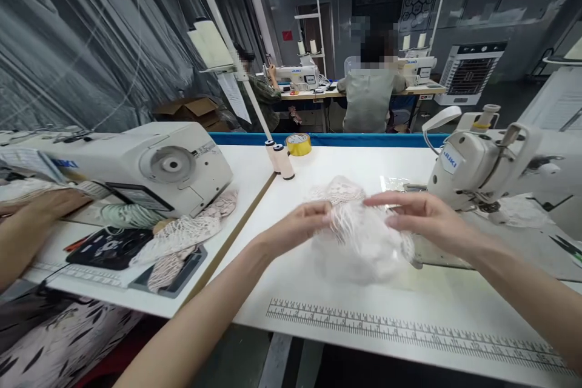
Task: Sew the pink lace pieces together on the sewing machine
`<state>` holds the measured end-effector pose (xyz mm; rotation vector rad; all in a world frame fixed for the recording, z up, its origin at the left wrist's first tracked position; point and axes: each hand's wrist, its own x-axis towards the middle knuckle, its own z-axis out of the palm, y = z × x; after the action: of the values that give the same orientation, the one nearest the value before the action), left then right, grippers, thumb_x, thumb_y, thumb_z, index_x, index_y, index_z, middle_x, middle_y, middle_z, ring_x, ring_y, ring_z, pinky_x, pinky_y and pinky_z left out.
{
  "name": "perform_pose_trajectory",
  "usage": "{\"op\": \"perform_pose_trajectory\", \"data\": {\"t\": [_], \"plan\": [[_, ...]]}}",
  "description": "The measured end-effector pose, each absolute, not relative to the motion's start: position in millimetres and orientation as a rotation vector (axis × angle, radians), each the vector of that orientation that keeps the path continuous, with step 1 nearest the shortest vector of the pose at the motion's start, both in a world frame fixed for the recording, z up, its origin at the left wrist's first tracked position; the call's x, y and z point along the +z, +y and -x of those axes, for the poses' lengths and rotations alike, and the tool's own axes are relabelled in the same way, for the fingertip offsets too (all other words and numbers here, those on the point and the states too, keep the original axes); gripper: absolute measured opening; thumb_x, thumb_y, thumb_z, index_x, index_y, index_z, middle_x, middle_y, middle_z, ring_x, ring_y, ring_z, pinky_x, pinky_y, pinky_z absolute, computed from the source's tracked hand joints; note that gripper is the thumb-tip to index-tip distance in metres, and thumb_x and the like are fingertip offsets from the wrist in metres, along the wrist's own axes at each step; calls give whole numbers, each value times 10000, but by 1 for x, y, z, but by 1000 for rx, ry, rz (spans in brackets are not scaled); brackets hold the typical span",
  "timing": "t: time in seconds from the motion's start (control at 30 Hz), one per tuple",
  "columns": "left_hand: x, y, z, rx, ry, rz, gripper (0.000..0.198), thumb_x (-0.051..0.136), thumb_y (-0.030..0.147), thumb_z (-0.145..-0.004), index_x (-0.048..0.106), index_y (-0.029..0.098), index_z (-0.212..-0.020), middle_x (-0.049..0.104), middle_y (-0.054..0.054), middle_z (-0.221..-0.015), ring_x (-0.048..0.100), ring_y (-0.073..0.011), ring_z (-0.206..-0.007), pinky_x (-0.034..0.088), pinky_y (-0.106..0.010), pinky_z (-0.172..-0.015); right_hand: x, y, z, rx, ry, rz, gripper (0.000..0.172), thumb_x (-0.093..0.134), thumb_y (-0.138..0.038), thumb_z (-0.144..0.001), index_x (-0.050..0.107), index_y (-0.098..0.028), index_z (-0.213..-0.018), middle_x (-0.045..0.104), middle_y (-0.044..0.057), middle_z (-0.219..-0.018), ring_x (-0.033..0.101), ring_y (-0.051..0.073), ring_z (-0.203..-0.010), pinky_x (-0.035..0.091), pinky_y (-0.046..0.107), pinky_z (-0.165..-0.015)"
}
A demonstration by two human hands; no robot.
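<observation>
A bunched piece of pale pink lace fabric (359,236) lies on the white sewing table (364,303) in front of me. My left hand (297,227) pinches its left edge with fingers closed on the lace. My right hand (421,215) rests over the right side of the fabric, fingers curled around it. The white sewing machine (482,163) stands just to the right of my right hand.
Thread spools (282,160) and a yellow tape roll (298,143) stand at the table's back. A second sewing machine (150,167) with more lace (182,236) sits on the left table, where another person's hand (50,203) rests. People work at machines farther back.
</observation>
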<state>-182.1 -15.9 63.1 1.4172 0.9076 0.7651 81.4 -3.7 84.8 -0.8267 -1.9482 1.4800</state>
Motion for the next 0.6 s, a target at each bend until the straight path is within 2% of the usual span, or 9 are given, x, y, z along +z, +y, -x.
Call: {"op": "perform_pose_trajectory", "data": {"t": [0.13,0.2,0.27,0.3,0.37,0.47,0.6], "plan": [[75,26,199,1056,1152,-1461,356,632,519,-776,522,189,-848,551,10,-748,528,-94,-623,409,-189,-558,88,30,-45,1438,-1828,818,468,615,-231,-811,572,-285,-1274,637,27,-1181,595,140,-759,520,292,-685],[72,54,201,1119,1307,-1505,311,618,478,-787,525,184,-830,542,20,-702,499,-87,-571,386,-189,-531,84,50,-31,1507,-1722,930,550,587,-133,-786,518,-197,-1327,693,50,-976,598,134,-690,527,299,-697],[62,77,199,1093,1470,-1569,253,629,413,-781,547,174,-780,512,34,-602,447,-85,-486,348,-201,-489,76,67,-22,1561,-1679,1039,606,550,-75,-773,456,-119,-1370,677,28,-703,591,137,-616,520,293,-666],[55,85,197,1060,1536,-1614,217,632,375,-779,571,168,-761,511,32,-572,453,-94,-480,346,-209,-492,71,73,-20,1572,-1676,1065,620,537,-58,-766,435,-78,-1377,654,22,-629,587,141,-595,514,290,-648],[43,94,193,1002,1658,-1717,149,647,309,-763,615,167,-728,556,11,-585,513,-125,-545,363,-225,-533,62,81,-20,1588,-1674,1094,638,525,-45,-753,407,-21,-1379,629,20,-565,573,139,-562,495,274,-605],[31,93,189,958,1827,-1859,101,648,296,-762,669,198,-772,653,-23,-752,591,-192,-766,398,-257,-649,53,83,-26,1597,-1658,1116,641,514,-53,-745,401,2,-1374,608,16,-532,546,129,-528,458,247,-545],[33,79,186,911,1978,-2015,163,614,305,-791,680,213,-909,672,-55,-862,603,-261,-906,422,-338,-782,47,77,-34,1611,-1628,1136,621,486,-85,-747,425,-15,-1361,616,29,-554,550,135,-522,425,236,-485]]}}
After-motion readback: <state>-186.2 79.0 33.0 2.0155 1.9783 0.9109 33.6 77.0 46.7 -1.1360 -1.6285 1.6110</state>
